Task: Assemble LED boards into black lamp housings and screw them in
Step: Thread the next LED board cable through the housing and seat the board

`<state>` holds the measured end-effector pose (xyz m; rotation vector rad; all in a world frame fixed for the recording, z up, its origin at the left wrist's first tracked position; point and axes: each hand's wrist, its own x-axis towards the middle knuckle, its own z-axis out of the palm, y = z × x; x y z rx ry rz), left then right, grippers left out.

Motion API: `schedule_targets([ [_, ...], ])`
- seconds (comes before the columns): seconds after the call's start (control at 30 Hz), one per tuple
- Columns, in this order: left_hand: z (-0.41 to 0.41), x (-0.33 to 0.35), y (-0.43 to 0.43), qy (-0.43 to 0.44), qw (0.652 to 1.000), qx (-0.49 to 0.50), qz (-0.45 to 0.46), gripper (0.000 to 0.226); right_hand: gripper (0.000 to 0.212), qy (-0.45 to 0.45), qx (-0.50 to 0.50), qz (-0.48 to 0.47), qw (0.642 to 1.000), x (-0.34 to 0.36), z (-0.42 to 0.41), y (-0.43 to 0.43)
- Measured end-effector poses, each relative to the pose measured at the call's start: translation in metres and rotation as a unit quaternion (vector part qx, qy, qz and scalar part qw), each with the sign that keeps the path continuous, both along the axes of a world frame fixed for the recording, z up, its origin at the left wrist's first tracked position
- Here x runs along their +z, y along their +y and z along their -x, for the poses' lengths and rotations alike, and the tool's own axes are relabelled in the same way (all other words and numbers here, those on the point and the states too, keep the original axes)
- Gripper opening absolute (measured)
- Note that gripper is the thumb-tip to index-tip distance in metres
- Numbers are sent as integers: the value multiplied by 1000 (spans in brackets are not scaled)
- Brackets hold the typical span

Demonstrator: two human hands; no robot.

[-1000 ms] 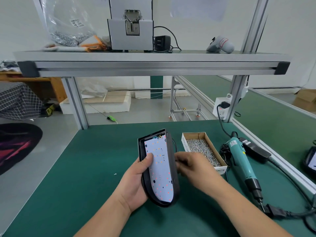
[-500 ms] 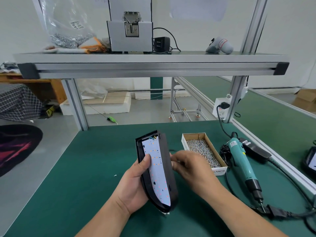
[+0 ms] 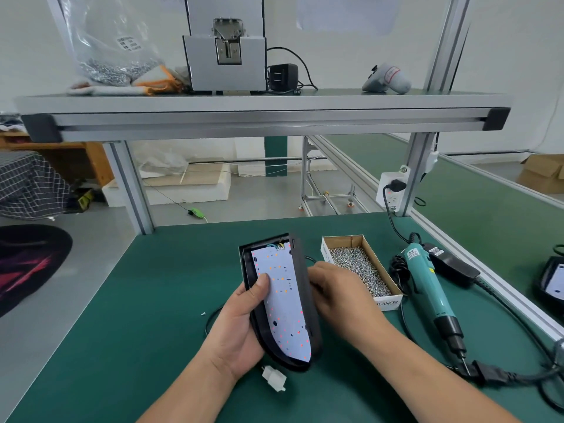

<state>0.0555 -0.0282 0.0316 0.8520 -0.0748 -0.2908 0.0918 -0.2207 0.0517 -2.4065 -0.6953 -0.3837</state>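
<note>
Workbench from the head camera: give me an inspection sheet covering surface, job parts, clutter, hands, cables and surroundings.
Surface: green mat, one white speck.
Job's things: LED board sits in black lamp housing, held tilted off the mat; screw box full; electric screwdriver lying idle.
Clutter: white plug by housing's lower end.
Hands: left hand grips housing, thumb on board; right hand behind its right edge, hold unclear.
Cables: black lead loops under left hand; cord runs from socket.
Surroundings: shelf overhead with grey machine, bag of screws.

Pale walls [image 3: 518, 50], grey floor [image 3: 91, 239], aluminium-framed green-topped bench [image 3: 137, 315] under metal shelf [image 3: 262, 102], wooden desk [image 3: 91, 160] far left.
</note>
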Motion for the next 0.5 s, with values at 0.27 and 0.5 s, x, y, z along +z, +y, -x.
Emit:
schedule_targets([
  [0.27, 3, 8, 4, -11, 1000, 18, 9, 68, 11, -8, -12, -14, 1000, 0, -1, 3],
  [0.5, 6, 5, 11, -23, 999, 23, -9, 57, 14, -40, -7, -5, 999, -2, 0, 4],
])
